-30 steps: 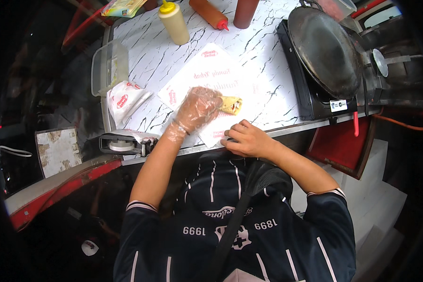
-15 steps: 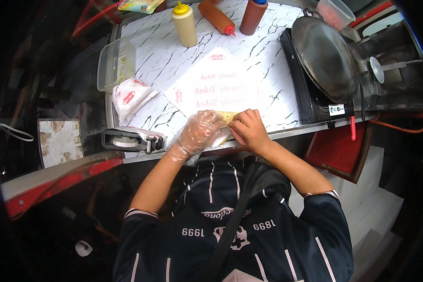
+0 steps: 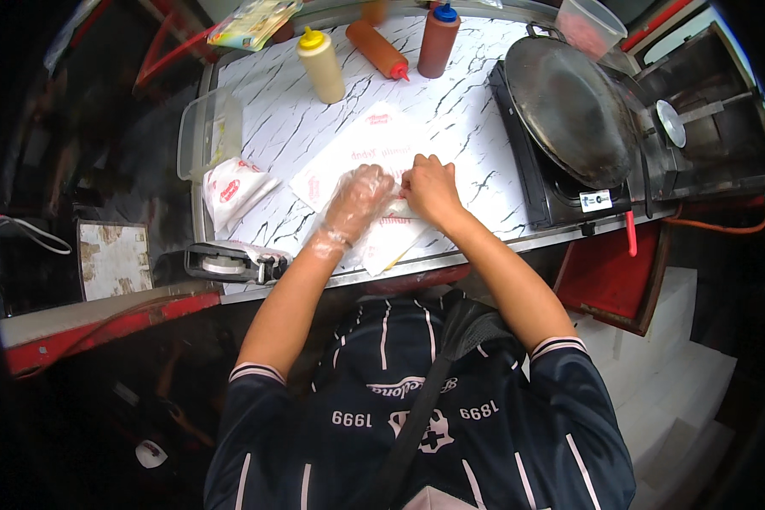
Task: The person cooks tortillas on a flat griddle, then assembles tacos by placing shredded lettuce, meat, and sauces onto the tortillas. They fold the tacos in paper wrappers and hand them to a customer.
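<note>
A: Wrapper paper (image 3: 361,157) lies flat mid-counter (image 3: 476,183), thin white sheet with red print. What matters now?

B: Press evenly, keep the fold tight. Left hand (image 3: 359,200), in a crinkly clear glove, lies spread on it; bare right hand (image 3: 429,187) pinches its fold, fingers narrowed. Round dark griddle (image 3: 569,106) sits right.

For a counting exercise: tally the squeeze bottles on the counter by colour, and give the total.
Cream bottle: 1
Orange bottle: 1
Brown bottle: 1
Total: 3
</note>
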The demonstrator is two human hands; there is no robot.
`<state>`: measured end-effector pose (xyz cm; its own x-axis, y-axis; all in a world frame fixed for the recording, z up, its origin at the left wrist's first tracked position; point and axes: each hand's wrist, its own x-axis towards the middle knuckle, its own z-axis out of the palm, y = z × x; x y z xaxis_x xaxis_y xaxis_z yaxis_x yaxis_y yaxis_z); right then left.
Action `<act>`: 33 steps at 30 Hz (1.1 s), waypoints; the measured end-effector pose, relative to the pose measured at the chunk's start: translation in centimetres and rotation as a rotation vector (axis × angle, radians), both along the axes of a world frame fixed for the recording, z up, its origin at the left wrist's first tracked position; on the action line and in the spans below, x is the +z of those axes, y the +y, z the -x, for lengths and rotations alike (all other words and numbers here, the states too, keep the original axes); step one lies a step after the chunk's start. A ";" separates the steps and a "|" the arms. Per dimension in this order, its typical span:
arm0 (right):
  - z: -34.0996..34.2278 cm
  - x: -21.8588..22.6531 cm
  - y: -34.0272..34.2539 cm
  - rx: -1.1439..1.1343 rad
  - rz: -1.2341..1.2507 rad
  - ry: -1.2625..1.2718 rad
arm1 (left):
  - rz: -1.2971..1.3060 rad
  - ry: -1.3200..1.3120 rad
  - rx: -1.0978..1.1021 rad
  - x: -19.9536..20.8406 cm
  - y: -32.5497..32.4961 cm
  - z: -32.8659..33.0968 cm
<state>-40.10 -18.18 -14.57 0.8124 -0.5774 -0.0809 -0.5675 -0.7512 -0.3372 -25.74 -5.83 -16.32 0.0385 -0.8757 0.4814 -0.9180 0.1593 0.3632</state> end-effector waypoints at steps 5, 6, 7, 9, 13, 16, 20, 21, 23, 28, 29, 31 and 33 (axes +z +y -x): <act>-0.3 -0.8 -0.5 -0.016 0.022 0.047 | -0.017 -0.177 -0.082 -0.1 3.0 1.7; -0.2 -0.4 -0.5 -0.026 0.017 -0.020 | -0.057 -0.241 -0.063 -0.2 3.0 1.5; 0.1 0.1 -0.4 -0.034 0.012 -0.088 | -0.097 -0.305 -0.043 -0.6 3.1 1.3; 1.1 0.6 -0.4 0.057 -0.022 -0.214 | -0.183 -0.299 -0.049 -0.9 2.7 0.6; 3.4 0.1 -0.5 0.387 0.124 -0.261 | -0.400 -0.184 -0.059 0.3 1.2 -0.4; 3.2 0.6 -1.0 0.460 0.281 -0.124 | -0.491 -0.136 0.060 0.5 0.2 -0.2; 2.4 0.9 0.0 0.392 0.428 -0.099 | -0.465 -0.221 0.252 -0.2 -1.7 0.3; 2.3 0.6 0.5 0.378 0.466 -0.135 | -0.447 -0.232 0.290 -0.2 -2.4 0.3; 2.3 -0.6 1.4 0.424 0.597 -0.087 | -0.410 -0.251 0.371 0.0 -3.2 0.4; 1.4 0.0 1.3 0.491 0.648 0.083 | -0.187 -0.020 0.397 1.4 -1.4 -0.3; 1.3 -0.3 1.1 0.493 0.640 0.054 | -0.214 0.039 0.426 1.4 -0.1 0.1; 0.8 -0.8 1.1 0.506 0.622 -0.018 | -0.443 0.305 0.490 1.3 2.5 -0.2; 0.8 -1.0 1.1 0.508 0.583 -0.034 | -0.832 0.744 0.532 0.8 4.4 -1.2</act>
<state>-40.94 -17.10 -15.52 0.9856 -0.0752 0.1516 -0.1025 -0.9781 0.1811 -24.58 -1.42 -15.56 0.5096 -0.6963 -0.5054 -0.3244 -0.6995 0.6368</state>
